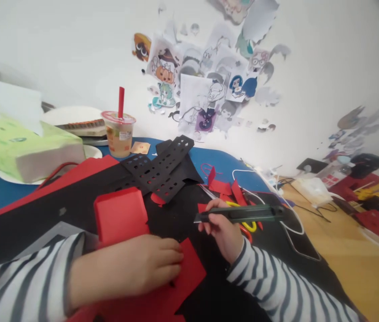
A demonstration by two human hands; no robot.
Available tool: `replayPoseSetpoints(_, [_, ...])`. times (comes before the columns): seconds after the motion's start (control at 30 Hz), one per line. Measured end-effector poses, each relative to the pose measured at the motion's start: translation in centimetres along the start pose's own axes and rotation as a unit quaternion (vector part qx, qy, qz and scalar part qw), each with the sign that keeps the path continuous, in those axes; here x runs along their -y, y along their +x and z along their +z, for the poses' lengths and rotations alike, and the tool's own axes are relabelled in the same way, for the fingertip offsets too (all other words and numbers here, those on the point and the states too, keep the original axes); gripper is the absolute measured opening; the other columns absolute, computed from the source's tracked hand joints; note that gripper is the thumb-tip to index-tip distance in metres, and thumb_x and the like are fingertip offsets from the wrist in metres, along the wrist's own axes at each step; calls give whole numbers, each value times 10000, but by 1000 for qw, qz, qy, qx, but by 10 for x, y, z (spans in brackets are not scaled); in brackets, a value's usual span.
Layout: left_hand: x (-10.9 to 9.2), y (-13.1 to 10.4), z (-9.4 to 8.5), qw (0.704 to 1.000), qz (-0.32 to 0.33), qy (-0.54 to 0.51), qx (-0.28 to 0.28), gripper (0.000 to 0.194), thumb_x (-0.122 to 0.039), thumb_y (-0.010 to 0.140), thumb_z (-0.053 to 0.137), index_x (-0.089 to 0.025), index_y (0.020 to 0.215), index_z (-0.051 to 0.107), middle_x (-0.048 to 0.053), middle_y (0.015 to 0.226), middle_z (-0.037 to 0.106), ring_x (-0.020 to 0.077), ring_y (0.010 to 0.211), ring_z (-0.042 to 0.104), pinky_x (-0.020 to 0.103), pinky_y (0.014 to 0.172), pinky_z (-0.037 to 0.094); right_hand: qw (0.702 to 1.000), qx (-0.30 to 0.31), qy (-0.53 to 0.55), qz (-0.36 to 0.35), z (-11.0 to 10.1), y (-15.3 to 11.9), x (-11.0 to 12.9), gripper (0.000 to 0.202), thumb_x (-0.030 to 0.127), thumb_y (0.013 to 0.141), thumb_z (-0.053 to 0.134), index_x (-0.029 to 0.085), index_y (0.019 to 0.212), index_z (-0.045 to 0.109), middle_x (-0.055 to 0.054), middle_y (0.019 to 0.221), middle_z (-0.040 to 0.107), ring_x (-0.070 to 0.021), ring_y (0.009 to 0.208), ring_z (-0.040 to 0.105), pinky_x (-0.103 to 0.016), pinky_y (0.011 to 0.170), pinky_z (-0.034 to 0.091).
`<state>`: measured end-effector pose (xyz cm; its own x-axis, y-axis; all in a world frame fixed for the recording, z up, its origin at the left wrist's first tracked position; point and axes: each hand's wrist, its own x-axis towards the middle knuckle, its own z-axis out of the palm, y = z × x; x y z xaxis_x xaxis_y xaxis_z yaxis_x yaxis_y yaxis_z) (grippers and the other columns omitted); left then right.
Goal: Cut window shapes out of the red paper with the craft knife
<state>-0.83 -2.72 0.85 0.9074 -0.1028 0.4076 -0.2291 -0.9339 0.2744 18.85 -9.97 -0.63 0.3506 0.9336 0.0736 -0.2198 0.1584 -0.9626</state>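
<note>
In my right hand [221, 230] is a dark green utility knife [239, 213], held level above the work surface with its blade tip pointing left. My left hand [142, 266] rests on a sheet of red cardstock [191, 273], fingers together and bent down onto it; the fingertips are partly hidden. A small dark mark or slot shows in the red sheet under those fingers. Just beyond the left wrist sits a folded red card piece [120, 214] with raised edges. Past it lie black card strips with cut-out holes [162, 167].
A black sheet [75, 197] covers much of the blue table [216, 156]. Yellow-handled scissors [251, 225] and red scraps [221, 186] lie beyond my right hand. A drink cup with a straw [119, 134], a tissue pack [28, 147], a white cable [298, 219] and a phone [300, 243] stand around.
</note>
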Motion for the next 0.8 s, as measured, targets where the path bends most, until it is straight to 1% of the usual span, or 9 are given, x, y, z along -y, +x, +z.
replayPoseSetpoints(0.07, [6,2,-8,998,-20,-47,21,248,-176,870,554,-204,1106,625,104,1099,690,218,1083,596,321,934,510,1000,-7,0,-4,0,1,0,99,215,657,540,188,751,527,87,409,487,-122,441,541,-209,440,273])
replayPoseSetpoints(0.17, [14,1,-11,994,-79,-75,13,306,-267,807,666,-198,1103,628,108,1133,673,265,1156,542,393,957,493,1000,-10,3,-15,0,3,0,95,219,651,538,188,740,525,94,398,470,-111,419,507,-214,456,309])
replayPoseSetpoints(0.27, [16,-3,-3,989,-105,-107,-13,277,-208,813,631,-217,1090,620,92,1109,665,235,1088,576,374,936,504,1000,-14,0,-23,0,5,0,96,219,651,531,188,741,521,97,391,454,-103,404,481,-209,453,312])
replayPoseSetpoints(0.37, [15,-4,9,977,-174,-105,-61,499,-99,723,587,-239,1200,534,87,1164,614,225,1063,586,377,919,510,999,-19,-6,-30,0,6,-1,96,220,654,522,188,745,516,97,391,446,-104,404,479,-203,436,292])
replayPoseSetpoints(0.4, [15,-4,13,973,-196,-97,-73,535,-87,699,577,-245,1207,524,82,1159,606,223,1054,587,378,914,511,999,-19,-8,-33,-1,6,-2,96,219,655,519,187,746,516,97,392,444,-102,404,476,-202,436,293])
replayPoseSetpoints(0.5, [13,-2,19,964,-235,-91,-89,498,-68,686,540,-237,1154,559,68,1064,615,210,975,602,358,859,526,999,-16,-18,-41,-2,6,-5,98,215,666,516,181,758,525,90,398,461,-102,415,486,-201,439,296])
replayPoseSetpoints(0.6, [12,0,17,950,-279,-115,-86,449,-59,692,507,-219,1105,585,62,996,622,197,906,607,337,802,530,998,-12,-29,-47,-3,7,-8,100,208,688,513,176,779,536,77,416,494,-106,435,506,-194,426,275])
replayPoseSetpoints(0.7, [11,3,14,930,-330,-144,-71,424,-53,688,494,-215,1064,606,57,1014,622,190,919,593,321,819,505,998,-9,-40,-50,-3,7,-10,97,201,688,512,177,778,538,73,425,506,-101,430,501,-185,411,259])
replayPoseSetpoints(0.8, [10,5,13,918,-358,-163,-47,417,-55,691,480,-208,1055,616,50,980,631,182,871,588,304,789,487,997,-9,-48,-54,-3,7,-9,93,197,688,507,179,773,538,69,427,514,-97,421,495,-181,405,257])
